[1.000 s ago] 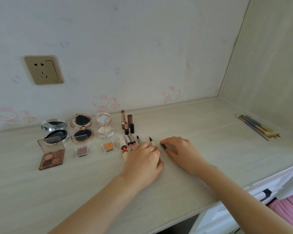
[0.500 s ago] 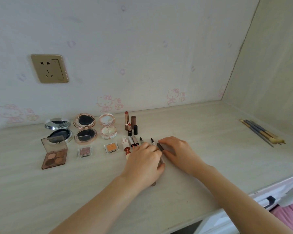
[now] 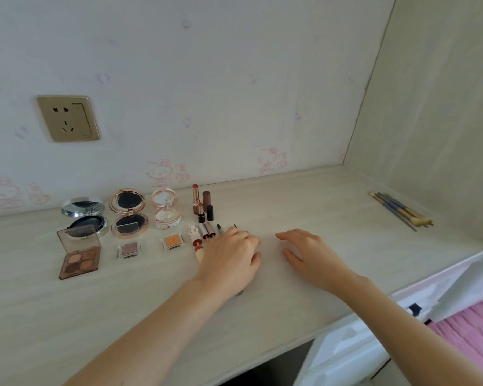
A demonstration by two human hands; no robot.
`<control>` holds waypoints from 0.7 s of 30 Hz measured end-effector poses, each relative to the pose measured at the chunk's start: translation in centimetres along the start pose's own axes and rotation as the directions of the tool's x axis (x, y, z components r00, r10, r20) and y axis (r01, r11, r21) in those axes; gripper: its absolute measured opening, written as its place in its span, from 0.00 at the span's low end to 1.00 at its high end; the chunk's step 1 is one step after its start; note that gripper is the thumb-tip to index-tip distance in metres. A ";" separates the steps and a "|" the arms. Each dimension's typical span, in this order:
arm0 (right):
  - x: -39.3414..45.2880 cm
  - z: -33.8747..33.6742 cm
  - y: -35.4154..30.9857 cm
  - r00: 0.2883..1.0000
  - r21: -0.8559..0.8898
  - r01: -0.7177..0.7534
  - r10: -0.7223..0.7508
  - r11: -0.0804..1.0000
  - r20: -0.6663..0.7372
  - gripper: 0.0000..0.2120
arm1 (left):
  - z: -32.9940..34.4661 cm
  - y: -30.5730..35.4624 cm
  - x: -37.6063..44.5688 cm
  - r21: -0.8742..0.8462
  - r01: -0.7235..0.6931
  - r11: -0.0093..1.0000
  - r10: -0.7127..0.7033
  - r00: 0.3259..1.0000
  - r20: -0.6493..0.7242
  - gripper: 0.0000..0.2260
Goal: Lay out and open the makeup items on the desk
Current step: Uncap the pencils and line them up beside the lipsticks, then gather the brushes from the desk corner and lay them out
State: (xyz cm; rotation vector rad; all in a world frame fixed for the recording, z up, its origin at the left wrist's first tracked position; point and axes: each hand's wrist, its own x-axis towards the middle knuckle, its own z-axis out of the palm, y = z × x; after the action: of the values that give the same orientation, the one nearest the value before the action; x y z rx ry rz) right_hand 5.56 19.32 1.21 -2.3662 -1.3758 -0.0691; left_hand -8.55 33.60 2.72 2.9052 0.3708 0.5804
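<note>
Nearly laid out; the pens come last

I see compacts (image 3: 129, 215), palettes (image 3: 80, 259) and lipsticks (image 3: 196, 199) open on the desk (image 3: 318, 218); left hand (image 3: 230, 263) covers the pens (grip hidden); right hand (image 3: 308, 253) relaxed, fingers spread; brushes (image 3: 399, 211) untouched.

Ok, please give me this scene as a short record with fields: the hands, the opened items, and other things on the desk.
left hand: lies over the pens by the lipsticks, grip not visible
right hand: open, fingers relaxed on the desk, holds nothing
opened compacts: silver compact, rose-gold compact, pink compact
opened palette: eyeshadow palette
far right: brushes, lying together
</note>
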 end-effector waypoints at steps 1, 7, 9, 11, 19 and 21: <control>-0.6 -0.3 0.2 1.000 -0.021 -0.012 0.012 1.000 -0.003 0.18 | 0.0 0.3 0.0 -0.008 -0.011 1.000 0.011 1.000 -0.004 0.14; -4.2 -2.6 1.4 0.993 -0.124 -0.119 0.118 0.985 -0.019 0.19 | 0.6 2.9 0.4 -0.078 -0.121 0.990 0.119 0.993 -0.024 0.13; -5.2 -3.3 2.1 0.990 -0.134 -0.144 0.141 0.981 -0.028 0.19 | 1.3 3.9 1.1 -0.081 -0.154 0.985 0.152 0.988 -0.030 0.13; -6.1 -3.9 3.1 0.986 -0.139 -0.163 0.159 0.977 -0.045 0.18 | 2.2 4.9 1.9 -0.085 -0.194 0.977 0.192 0.981 -0.030 0.13; -7.2 -6.7 8.8 0.974 -0.169 -0.218 0.205 0.961 -0.093 0.18 | 5.7 9.5 7.3 -0.177 -0.283 0.943 0.293 0.956 0.030 0.13; -7.0 -7.3 10.8 0.970 -0.173 -0.240 0.227 0.955 -0.091 0.17 | 6.9 10.5 9.2 -0.203 -0.273 0.940 0.289 0.956 0.051 0.13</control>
State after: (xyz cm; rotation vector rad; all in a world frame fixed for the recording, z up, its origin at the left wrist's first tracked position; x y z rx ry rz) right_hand 12.22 6.21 2.88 -2.6353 -1.0888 -0.2191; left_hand 4.61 25.32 1.85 2.7967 -0.1116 0.5028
